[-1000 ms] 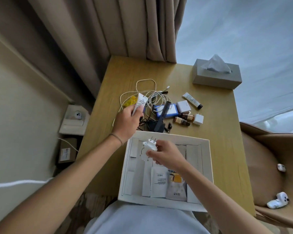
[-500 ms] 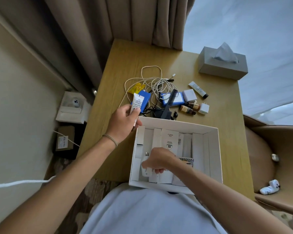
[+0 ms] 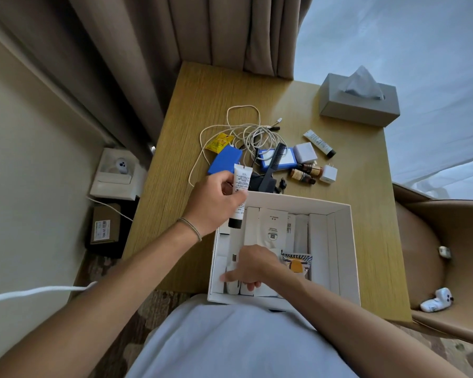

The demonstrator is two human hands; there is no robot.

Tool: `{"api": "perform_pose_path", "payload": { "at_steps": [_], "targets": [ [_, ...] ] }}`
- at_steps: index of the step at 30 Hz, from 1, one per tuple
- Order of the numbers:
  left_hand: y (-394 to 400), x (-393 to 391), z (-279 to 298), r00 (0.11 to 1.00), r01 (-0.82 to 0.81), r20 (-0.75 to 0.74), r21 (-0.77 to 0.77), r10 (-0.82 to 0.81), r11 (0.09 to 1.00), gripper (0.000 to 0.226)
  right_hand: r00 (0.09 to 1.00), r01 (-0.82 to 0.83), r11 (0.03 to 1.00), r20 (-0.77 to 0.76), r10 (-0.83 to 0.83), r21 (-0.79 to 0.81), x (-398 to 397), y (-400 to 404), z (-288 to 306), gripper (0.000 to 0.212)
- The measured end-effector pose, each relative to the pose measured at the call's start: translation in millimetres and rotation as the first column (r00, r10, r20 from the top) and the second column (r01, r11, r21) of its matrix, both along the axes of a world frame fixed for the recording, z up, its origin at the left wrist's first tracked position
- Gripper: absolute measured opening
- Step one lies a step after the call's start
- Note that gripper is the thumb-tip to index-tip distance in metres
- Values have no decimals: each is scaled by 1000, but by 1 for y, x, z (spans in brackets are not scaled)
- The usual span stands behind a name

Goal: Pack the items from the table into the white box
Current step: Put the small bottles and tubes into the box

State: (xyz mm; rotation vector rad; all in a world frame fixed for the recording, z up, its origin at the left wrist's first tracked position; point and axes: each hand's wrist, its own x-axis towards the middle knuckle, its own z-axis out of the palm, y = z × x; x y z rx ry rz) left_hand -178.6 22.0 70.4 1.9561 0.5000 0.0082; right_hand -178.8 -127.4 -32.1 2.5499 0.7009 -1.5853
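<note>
The white box [image 3: 344, 241] lies open at the table's near edge, holding white packets and a patterned sachet [image 3: 296, 263]. My left hand [image 3: 213, 203] grips a white tube with a black cap [image 3: 239, 196], held upright over the box's far left corner. My right hand [image 3: 253, 267] is down in the box's near left part, resting on a white plug adapter [image 3: 232, 268] that it mostly hides. Beyond the box lie a blue case [image 3: 224, 159], white cables [image 3: 246, 132], a yellow sachet [image 3: 219, 141], a black comb [image 3: 273, 162], small brown bottles [image 3: 302, 173] and white chargers [image 3: 328, 173].
A grey tissue box [image 3: 359, 105] stands at the table's far right. Another white tube [image 3: 319, 141] lies near it. Curtains hang behind the table. A brown chair [image 3: 443, 241] with small white objects sits to the right. Boxes rest on the floor at left.
My left hand has carried the white tube from the pile toward the box. My right hand has lowered the white plug adapter into the box's near left part.
</note>
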Motion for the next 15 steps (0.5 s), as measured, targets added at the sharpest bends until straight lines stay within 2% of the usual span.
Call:
{"api": "perform_pose_path", "payload": {
  "at_steps": [3, 7, 11, 15],
  "targets": [
    [-11, 1, -1, 995, 95, -20, 147, -93, 984, 25, 998, -24, 999, 53, 23, 22, -4, -2, 0, 63],
    [-28, -1, -10, 967, 252, -45, 342, -252, 905, 51, 998, 43, 998, -57, -41, 43, 9, -16, 2, 56],
    [-46, -3, -29, 912, 407, -182, 491, -367, 770, 48, 989, 147, 985, -39, -144, 94, 22, -41, 0, 43],
    [-59, -2, -46, 900, 435, -271, 565, -340, 701, 52, 968, 251, 959, -52, -246, 133, 29, -53, -1, 35]
  ]
}}
